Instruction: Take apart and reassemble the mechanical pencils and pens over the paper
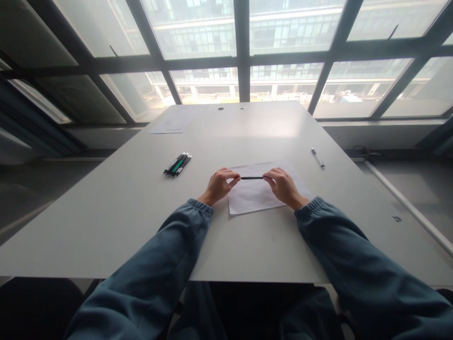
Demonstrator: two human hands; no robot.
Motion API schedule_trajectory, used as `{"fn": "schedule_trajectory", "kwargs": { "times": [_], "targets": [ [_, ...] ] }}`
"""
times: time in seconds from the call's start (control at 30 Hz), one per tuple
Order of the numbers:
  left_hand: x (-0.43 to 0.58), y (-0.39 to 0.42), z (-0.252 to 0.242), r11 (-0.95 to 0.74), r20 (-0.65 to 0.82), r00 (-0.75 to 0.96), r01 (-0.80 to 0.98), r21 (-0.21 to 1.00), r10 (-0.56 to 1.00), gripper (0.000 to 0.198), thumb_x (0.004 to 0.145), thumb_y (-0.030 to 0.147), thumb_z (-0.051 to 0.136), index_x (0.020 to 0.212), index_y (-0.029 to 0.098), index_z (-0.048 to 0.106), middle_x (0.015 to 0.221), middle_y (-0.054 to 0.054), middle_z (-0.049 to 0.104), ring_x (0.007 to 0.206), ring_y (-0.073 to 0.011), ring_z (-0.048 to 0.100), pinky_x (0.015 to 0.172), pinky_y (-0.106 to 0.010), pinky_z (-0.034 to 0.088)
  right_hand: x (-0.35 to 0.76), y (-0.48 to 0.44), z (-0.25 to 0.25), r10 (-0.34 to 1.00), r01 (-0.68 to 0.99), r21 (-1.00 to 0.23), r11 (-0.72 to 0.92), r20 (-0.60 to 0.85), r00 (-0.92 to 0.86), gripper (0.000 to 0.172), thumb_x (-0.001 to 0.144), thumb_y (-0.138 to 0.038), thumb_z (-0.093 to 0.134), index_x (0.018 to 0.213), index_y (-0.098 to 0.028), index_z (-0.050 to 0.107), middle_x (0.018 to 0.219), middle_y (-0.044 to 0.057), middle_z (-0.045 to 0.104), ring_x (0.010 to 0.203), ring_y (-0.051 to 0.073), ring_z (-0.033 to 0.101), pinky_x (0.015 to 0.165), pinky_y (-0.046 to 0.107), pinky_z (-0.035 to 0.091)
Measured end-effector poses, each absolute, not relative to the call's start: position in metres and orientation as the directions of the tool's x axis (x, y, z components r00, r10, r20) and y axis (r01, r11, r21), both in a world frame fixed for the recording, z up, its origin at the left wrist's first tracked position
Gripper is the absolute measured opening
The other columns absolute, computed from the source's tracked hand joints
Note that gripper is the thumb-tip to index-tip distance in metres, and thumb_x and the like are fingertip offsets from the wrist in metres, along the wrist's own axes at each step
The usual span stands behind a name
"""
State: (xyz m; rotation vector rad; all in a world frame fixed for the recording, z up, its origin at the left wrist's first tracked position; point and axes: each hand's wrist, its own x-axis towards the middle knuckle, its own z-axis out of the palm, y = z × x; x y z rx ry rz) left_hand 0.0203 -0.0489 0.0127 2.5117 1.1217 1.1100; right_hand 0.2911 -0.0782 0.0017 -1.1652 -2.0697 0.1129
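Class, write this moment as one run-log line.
left hand: pinches left end of dark rod; right hand: pinches right end; paper: beneath rod

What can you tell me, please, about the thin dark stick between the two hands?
The stick is straight, slender and almost black; its material cannot be told. It runs nearly level from left to right over the white paper, though whether it touches the paper is unclear. The left hand pinches one end, the right hand the other.

The held pen (251, 178) is black, the paper (247, 198) white. Both sleeves (155, 259) are plain dark blue, the table (134, 203) white.
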Motion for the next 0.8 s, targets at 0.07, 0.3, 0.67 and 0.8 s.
{"fn": "schedule_trajectory", "kwargs": {
  "times": [0.07,0.3,0.67,0.8],
  "targets": [
    [0.0211,-0.049,0.0135,-0.704,0.568,0.435,0.559,0.437,0.698,0.018,0.095,0.032,0.063,0.09,0.022,0.076,0.086,-0.004,0.075,0.082,-0.019,0.064,0.081,-0.034,0.051,0.291,-0.0783,0.0019,0.768,0.7,-0.414,0.582,0.563,-0.306,0.017,0.098,-0.019,0.057,0.096,-0.022,0.073,0.093,0.008,0.071,0.092,0.025,0.061,0.081,0.037,0.049],
    [0.0214,-0.0484,0.0136,-0.706,0.602,0.387,0.51,0.492,0.698,0.022,0.094,0.039,0.065,0.097,0.022,0.077,0.086,-0.005,0.075,0.08,-0.0195,0.065,0.077,-0.034,0.052,0.2904,-0.0785,0.002,0.757,0.687,-0.423,0.591,0.584,-0.292,0.019,0.1,-0.023,0.054,0.098,-0.022,0.073,0.094,0.008,0.071,0.092,0.025,0.06,0.081,0.038,0.049],
    [0.0257,-0.0525,0.0154,-0.714,0.622,0.356,0.417,0.562,0.697,0.022,0.097,0.032,0.063,0.111,0.023,0.077,0.092,-0.006,0.074,0.084,-0.0184,0.065,0.077,-0.033,0.053,0.2891,-0.0777,0.0016,0.747,0.664,-0.448,0.599,0.612,-0.26,0.021,0.101,-0.027,0.053,0.098,-0.022,0.073,0.095,0.009,0.071,0.093,0.025,0.061,0.083,0.038,0.05],
    [0.0265,-0.0528,0.0137,-0.676,0.613,0.296,0.418,0.606,0.733,0.023,0.092,0.031,0.07,0.112,0.021,0.075,0.094,-0.006,0.076,0.082,-0.0175,0.067,0.075,-0.032,0.055,0.2891,-0.0782,0.0025,0.741,0.656,-0.453,0.604,0.622,-0.254,0.021,0.101,-0.026,0.052,0.098,-0.022,0.072,0.094,0.008,0.07,0.093,0.025,0.061,0.083,0.038,0.05]
  ]
}}
